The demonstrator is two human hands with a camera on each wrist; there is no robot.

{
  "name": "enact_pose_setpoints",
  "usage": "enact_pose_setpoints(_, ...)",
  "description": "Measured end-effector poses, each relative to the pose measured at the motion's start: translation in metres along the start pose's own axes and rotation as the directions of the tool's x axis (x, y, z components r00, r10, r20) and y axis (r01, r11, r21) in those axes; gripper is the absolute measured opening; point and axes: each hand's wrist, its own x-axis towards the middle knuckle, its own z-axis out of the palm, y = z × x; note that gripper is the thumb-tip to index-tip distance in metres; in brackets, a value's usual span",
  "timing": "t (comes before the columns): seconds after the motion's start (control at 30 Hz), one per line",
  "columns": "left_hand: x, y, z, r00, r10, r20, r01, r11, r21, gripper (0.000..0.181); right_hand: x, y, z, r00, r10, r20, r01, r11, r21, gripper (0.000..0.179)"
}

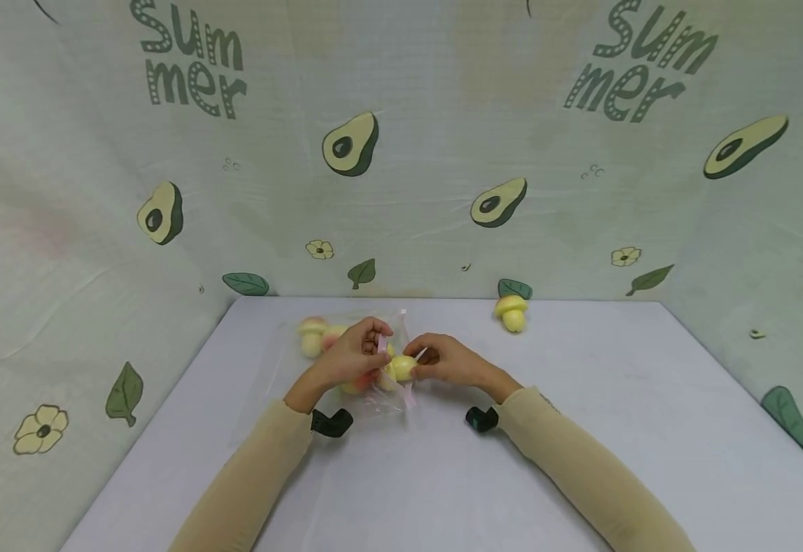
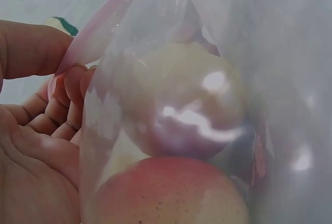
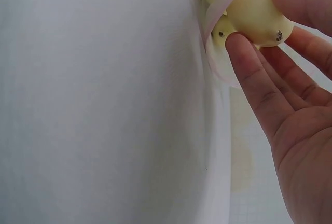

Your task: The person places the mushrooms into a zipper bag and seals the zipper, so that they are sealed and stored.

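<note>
My left hand [image 1: 354,354] pinches the pink edge strip [image 2: 96,32] of a clear plastic bag [image 1: 373,402] between thumb and fingers. Inside the bag lie several mushroom-shaped pieces, one with a pinkish-red cap [image 2: 171,193] in the left wrist view. At the bag's mouth my right hand [image 1: 448,360] holds a yellow mushroom [image 3: 259,11], thumb on one side and fingers on the other. In the right wrist view the pink strip crosses over part of this mushroom, and another yellow piece shows beneath it.
Another yellow mushroom [image 1: 512,313] stands at the back of the white table [image 1: 580,383], right of the bag. Behind the table hangs a cloth [image 1: 415,153] printed with avocados. Dark wrist cameras [image 1: 482,419] sit by both sleeves.
</note>
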Motion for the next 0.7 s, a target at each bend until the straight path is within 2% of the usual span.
enact_pose_setpoints(0.23, -0.0010, -0.0006, -0.0001, 1.000, 0.000, -0.005, 0.000, 1.000, 0.004, 0.036, 0.0006, 0.0010, 0.0015, 1.000, -0.012, -0.026, 0.011, 1.000, -0.029, 0.035)
enact_pose_setpoints(0.47, -0.0019, -0.0005, 0.0001, 1.000, 0.026, 0.003, -0.026, 0.999, 0.029, 0.035, 0.0011, 0.0016, 0.0030, 0.999, -0.015, -0.035, 0.012, 0.996, -0.086, 0.031)
enact_pose_setpoints(0.7, -0.0009, -0.0016, -0.0005, 0.999, 0.037, -0.008, -0.036, 0.999, 0.033, 0.034, 0.0018, 0.0008, 0.0043, 0.999, -0.018, -0.047, 0.014, 0.997, -0.081, 0.027)
